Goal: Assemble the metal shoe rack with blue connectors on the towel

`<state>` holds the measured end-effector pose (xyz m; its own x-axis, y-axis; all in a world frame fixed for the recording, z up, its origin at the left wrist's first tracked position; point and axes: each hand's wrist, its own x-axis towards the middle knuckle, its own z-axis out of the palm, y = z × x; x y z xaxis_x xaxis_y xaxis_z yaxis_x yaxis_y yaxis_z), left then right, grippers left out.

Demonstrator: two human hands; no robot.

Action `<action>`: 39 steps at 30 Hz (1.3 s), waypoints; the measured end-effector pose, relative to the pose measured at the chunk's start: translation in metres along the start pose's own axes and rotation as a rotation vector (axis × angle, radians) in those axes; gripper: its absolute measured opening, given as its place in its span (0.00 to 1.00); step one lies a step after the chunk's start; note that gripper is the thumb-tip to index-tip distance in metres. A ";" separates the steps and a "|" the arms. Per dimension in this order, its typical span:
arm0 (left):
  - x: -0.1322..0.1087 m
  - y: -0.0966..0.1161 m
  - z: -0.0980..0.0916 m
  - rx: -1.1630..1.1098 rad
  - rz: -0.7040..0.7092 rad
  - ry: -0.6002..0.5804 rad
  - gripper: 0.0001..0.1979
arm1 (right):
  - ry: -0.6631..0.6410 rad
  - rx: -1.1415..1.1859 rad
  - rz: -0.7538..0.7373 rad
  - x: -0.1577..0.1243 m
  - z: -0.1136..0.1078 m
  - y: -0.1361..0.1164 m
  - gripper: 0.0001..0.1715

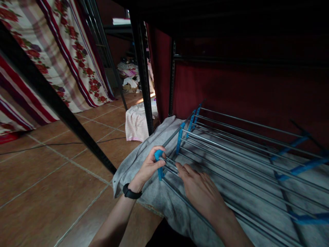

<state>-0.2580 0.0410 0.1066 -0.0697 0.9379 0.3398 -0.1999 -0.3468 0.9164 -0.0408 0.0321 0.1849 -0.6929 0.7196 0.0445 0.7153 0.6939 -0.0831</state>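
A rack of grey metal rods (231, 146) with blue plastic end pieces lies on a grey cloth. My left hand (150, 164), with a black band at the wrist, grips the blue bracket (158, 155) at the rack's near left corner, thumb and fingers around it. Just to the right, my right hand (197, 185) has its fingers closed over a metal rod (171, 161) close to that bracket. The palm side of the right hand is hidden. More blue brackets (180, 139) line the left end frame farther back.
Grey cloth (144, 151) covers the low surface under the rack. Black metal posts (142, 68) stand around it, one slanting across the left (64, 106). Behind hangs a dark red cloth (231, 85). A floral curtain (64, 51), tiled floor (51, 178) and thin cable (64, 144) are leftward.
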 end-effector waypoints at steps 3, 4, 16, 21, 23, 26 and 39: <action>0.000 0.000 0.001 0.021 0.003 0.000 0.22 | -0.001 -0.003 0.006 -0.001 -0.001 -0.001 0.32; -0.001 0.001 0.001 0.033 0.004 0.000 0.21 | -0.004 0.000 0.006 -0.001 -0.001 -0.001 0.32; -0.001 0.002 0.000 0.105 0.030 -0.008 0.17 | -0.004 0.105 -0.001 0.001 -0.005 0.000 0.26; -0.001 0.001 0.002 0.074 0.003 0.022 0.21 | 0.054 0.045 0.020 -0.001 -0.005 -0.003 0.27; -0.002 0.005 0.003 0.084 -0.015 0.008 0.26 | 0.129 0.010 0.014 -0.008 -0.003 -0.005 0.28; -0.007 0.010 0.000 0.091 -0.001 -0.016 0.38 | 0.287 0.013 -0.069 -0.037 0.011 -0.006 0.31; -0.033 -0.034 -0.014 0.118 -0.171 0.061 0.18 | 0.386 0.081 0.079 -0.116 0.097 0.024 0.29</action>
<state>-0.2622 0.0223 0.0618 -0.1043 0.9804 0.1670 -0.0978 -0.1772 0.9793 0.0476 -0.0373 0.0813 -0.5395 0.7383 0.4046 0.7452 0.6425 -0.1787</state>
